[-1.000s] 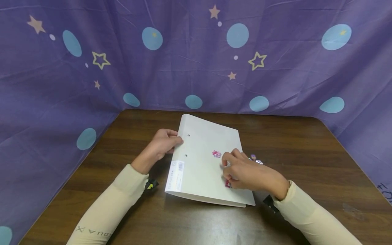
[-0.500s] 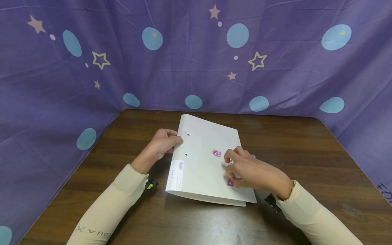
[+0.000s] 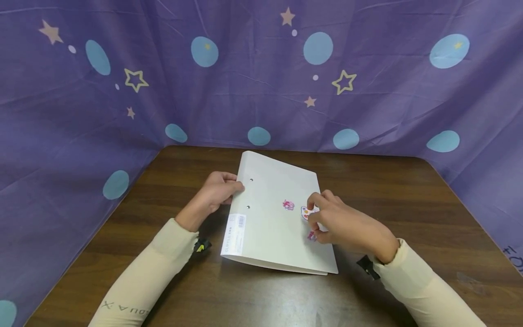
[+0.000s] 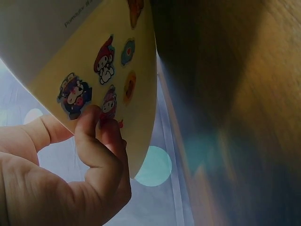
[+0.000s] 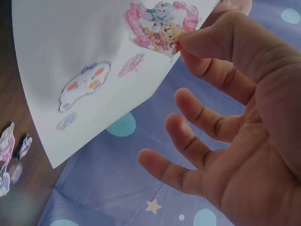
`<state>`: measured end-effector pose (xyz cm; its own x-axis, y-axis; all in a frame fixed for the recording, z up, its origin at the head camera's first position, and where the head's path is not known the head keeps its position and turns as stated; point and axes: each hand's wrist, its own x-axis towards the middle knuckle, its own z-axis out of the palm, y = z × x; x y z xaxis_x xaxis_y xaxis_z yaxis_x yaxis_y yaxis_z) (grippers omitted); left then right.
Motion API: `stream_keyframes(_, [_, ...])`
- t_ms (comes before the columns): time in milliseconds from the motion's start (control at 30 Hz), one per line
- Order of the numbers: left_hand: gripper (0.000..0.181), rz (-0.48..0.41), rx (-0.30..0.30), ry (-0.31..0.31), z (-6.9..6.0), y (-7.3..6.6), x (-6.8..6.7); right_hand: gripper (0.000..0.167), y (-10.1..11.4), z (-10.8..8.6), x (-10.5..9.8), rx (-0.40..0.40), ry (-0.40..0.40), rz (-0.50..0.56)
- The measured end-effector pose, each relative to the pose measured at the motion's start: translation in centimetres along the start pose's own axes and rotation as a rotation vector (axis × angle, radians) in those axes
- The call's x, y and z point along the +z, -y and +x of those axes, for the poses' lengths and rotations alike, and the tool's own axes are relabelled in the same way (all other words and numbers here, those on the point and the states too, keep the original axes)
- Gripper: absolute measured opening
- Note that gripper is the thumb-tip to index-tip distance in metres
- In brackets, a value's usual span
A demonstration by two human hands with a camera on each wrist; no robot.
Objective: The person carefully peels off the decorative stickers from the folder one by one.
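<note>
A white file folder (image 3: pixel 273 227) lies slanted on the table, its spine toward the left. My left hand (image 3: pixel 220 190) grips the spine edge between thumb and fingers. In the left wrist view, cartoon stickers (image 4: pixel 104 59) show on the folder's surface by the fingertips. My right hand (image 3: pixel 347 225) is above the folder's right part, pinching a pink cartoon-puppy sticker (image 5: pixel 162 26) between thumb and index finger; its other fingers are spread. On the cover are a pink sticker (image 3: pixel 288 205) and a white spotted sticker (image 3: pixel 307 213), the latter partly hidden by the right hand in the head view.
Several loose stickers (image 5: pixel 8 150) lie on the brown wooden table (image 3: pixel 408 204) beside the folder, seen in the right wrist view. A purple curtain (image 3: pixel 261 81) with stars and blue dots hangs behind the table.
My right hand has shifted right and slightly away with the pink sticker, uncovering part of the white spotted sticker. My left hand stays on the spine.
</note>
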<state>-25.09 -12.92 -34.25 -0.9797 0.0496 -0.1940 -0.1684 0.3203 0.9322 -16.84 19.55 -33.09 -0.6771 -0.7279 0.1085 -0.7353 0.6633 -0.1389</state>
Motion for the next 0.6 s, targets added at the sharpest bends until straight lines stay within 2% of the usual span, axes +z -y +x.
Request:
stream_keyframes(367, [0.043, -0.007, 0.009, 0.005, 0.1, 0.0, 0.0, 0.026, -2.6, 0.1, -0.6, 0.069, 0.011, 0.017])
stream_keyframes(600, [0.043, -0.009, -0.002, 0.002, 0.1, 0.0, 0.0, 0.033, -5.2, -0.3, -0.6, 0.108, -0.034, -0.035])
